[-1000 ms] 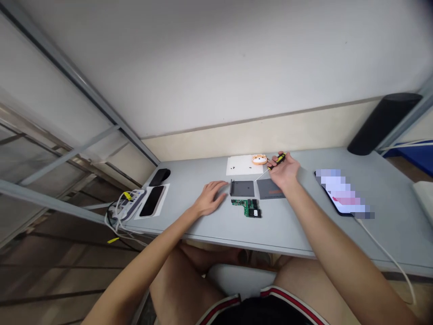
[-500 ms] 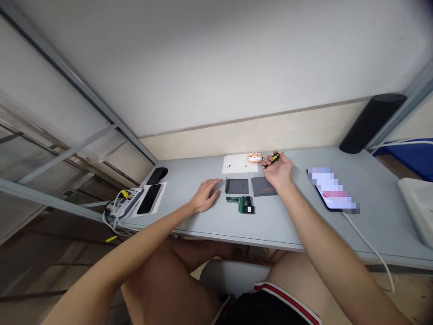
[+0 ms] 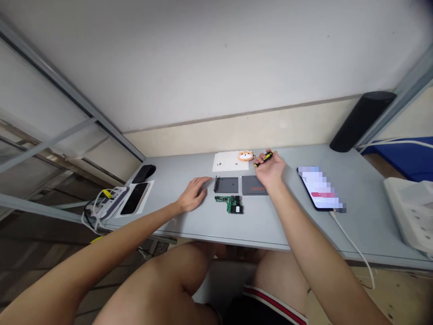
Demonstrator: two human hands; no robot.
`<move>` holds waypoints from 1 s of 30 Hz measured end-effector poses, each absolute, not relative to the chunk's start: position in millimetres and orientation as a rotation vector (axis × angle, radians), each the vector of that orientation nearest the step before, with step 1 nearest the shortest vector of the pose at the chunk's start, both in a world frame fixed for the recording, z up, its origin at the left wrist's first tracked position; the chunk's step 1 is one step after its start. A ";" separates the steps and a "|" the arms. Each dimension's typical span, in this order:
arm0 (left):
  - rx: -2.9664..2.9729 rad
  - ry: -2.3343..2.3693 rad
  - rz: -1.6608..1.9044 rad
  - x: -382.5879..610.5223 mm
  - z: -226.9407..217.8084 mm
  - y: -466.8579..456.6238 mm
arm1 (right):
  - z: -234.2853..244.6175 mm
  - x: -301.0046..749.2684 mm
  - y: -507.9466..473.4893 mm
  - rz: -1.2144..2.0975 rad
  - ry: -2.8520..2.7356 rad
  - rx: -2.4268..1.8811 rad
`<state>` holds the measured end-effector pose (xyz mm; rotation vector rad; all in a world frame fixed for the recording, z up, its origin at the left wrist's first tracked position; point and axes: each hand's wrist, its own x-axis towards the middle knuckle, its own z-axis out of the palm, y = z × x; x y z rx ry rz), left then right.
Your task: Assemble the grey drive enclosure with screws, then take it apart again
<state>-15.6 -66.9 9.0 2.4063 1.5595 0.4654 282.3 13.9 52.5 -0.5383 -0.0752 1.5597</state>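
Observation:
My right hand (image 3: 271, 170) is closed around the black and yellow handle of a screwdriver (image 3: 267, 157). The thin shaft slants down to the left, its tip close to the upper right corner of a dark grey casing half (image 3: 226, 185). Partly under my right wrist lies a flat dark grey cover (image 3: 252, 185) with red marking. My left hand (image 3: 192, 195) rests on the table left of the casing, fingers apart and holding nothing. In front of the casing sits a green circuit board (image 3: 232, 205) with black parts.
Behind the casing, a white sheet (image 3: 226, 161) bears a few tiny dark pieces and an orange-white animal-faced case (image 3: 245, 155). A lit phone (image 3: 320, 189) on a cable lies right, near a black cylinder (image 3: 363, 122) and white power strip (image 3: 411, 216). Another phone (image 3: 135, 198) and power strip (image 3: 111, 202) are left.
The whole view has shifted, so everything appears a little further left. Both hands, the screwdriver and the parts keep nearly the same places on the table.

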 end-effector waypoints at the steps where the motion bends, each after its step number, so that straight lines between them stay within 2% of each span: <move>1: 2.411 1.562 0.463 -15.5 8.7 -66.8 | 51.5 281.9 14.8 1.553 -0.090 -0.543; 11: 2.436 1.630 0.412 -7.6 7.2 -74.3 | 42.9 270.3 14.4 1.442 -0.503 -0.546; 18: 2.456 1.585 0.519 -12.6 6.1 -73.1 | 50.1 264.8 6.9 1.346 -0.758 -0.557; 23: 2.562 1.354 0.539 -21.3 12.2 -46.9 | 58.0 264.5 0.6 1.333 -0.857 -0.580; 30: 2.653 0.938 0.765 -1.0 5.1 2.8 | 70.0 263.0 -8.4 1.254 -1.036 -0.676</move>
